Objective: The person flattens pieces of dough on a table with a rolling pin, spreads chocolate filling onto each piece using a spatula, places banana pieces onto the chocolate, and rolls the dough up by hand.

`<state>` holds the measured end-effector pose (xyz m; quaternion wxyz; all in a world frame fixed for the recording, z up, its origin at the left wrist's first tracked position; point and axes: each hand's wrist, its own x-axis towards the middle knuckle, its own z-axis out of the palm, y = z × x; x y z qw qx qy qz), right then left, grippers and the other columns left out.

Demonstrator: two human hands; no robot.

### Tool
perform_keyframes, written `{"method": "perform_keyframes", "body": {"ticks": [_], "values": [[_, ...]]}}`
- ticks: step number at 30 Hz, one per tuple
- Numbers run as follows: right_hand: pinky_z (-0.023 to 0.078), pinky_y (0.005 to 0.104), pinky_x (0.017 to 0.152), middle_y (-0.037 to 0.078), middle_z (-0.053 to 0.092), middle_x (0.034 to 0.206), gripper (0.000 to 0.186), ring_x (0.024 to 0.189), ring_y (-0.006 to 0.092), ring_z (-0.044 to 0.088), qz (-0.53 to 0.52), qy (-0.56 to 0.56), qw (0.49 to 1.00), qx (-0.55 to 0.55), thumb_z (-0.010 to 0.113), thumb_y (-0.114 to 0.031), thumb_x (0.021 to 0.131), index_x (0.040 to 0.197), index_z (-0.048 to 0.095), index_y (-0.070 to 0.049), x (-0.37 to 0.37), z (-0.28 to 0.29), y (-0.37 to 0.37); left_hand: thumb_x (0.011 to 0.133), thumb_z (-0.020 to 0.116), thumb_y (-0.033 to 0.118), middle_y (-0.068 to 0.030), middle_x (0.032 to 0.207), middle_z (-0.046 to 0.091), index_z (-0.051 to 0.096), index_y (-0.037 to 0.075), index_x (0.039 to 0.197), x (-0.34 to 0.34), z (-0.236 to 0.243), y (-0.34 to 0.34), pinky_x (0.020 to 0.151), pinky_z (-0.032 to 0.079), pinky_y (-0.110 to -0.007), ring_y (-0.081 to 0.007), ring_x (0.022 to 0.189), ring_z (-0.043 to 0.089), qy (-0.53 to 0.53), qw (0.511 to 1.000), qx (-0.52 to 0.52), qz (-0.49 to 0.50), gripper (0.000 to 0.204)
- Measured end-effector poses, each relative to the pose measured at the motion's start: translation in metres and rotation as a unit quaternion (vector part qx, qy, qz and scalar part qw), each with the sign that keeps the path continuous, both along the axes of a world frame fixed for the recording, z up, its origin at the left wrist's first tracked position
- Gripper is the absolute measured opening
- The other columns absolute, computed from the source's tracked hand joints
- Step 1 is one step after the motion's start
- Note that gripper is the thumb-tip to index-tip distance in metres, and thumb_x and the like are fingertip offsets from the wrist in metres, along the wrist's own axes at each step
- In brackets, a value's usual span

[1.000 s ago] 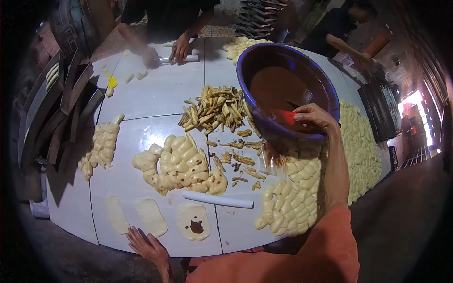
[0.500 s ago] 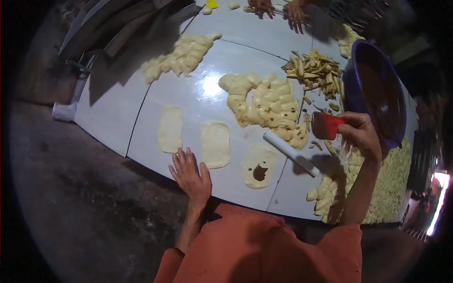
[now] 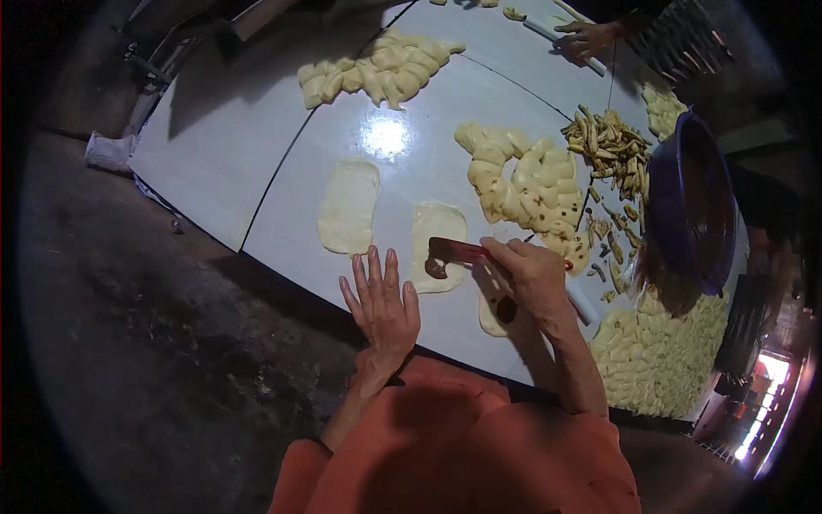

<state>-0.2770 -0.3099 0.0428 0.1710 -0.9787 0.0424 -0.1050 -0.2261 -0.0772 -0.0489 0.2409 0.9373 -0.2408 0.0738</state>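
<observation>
My left hand (image 3: pixel 382 313) rests at the front edge of the table (image 3: pixel 282 214), fingers spread, just below an oval flattened dough piece (image 3: pixel 347 206). My right hand (image 3: pixel 533 278) grips a red scraper (image 3: pixel 462 250), whose chocolate-coated blade is over the middle dough piece (image 3: pixel 437 223), with a brown blob under it. A third dough piece (image 3: pixel 492 319) with chocolate on it lies partly under my right hand. Behind that hand is a white rolling tube (image 3: pixel 580 304).
Dough lumps (image 3: pixel 522 180), more dough (image 3: pixel 385 68), banana strips (image 3: pixel 604 141) and many pieces (image 3: pixel 659 351) cover parts of the table. A purple tub (image 3: pixel 711 197) stands right, metal trays upper left (image 3: pixel 240 17). Another person's hand (image 3: pixel 586 38) holds a second tube at the back.
My right hand has carried the scraper from the tub leftward and down to the middle dough, where brown paste now shows. My left hand stays spread at the edge. The view has shifted.
</observation>
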Motion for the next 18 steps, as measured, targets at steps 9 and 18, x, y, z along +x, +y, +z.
{"method": "perform_keyframes", "body": {"ticks": [9, 18], "values": [[0.046, 0.0371, 0.055, 0.003, 0.059, 0.072, 0.026, 0.062, 0.0206, 0.061, -0.011, 0.001, 0.999, -0.031, 0.077, -0.019, 0.088, 0.113, 0.075, -0.014, -0.029, 0.002, 0.017, 0.100, 0.060, 0.024, -0.0157, 0.166, 0.039, 0.043, 0.010, 0.159, 0.000, 0.000, 0.002, 0.125, 0.013, -0.064, -0.0398, 0.156, 0.030, 0.006, 1.000, -0.002, -0.023, 0.063], [0.049, 0.0352, 0.056, 0.007, 0.067, 0.072, 0.022, 0.061, 0.0222, 0.066, -0.081, -0.024, 0.990, 0.114, 0.073, -0.025, 0.096, 0.110, 0.075, -0.009, -0.021, -0.013, 0.013, 0.100, 0.061, 0.025, -0.0173, 0.163, 0.044, 0.047, 0.007, 0.156, 0.000, -0.001, 0.003, 0.124, 0.015, -0.063, -0.0408, 0.154, 0.033, -0.009, 1.000, 0.008, -0.019, 0.061]]}}
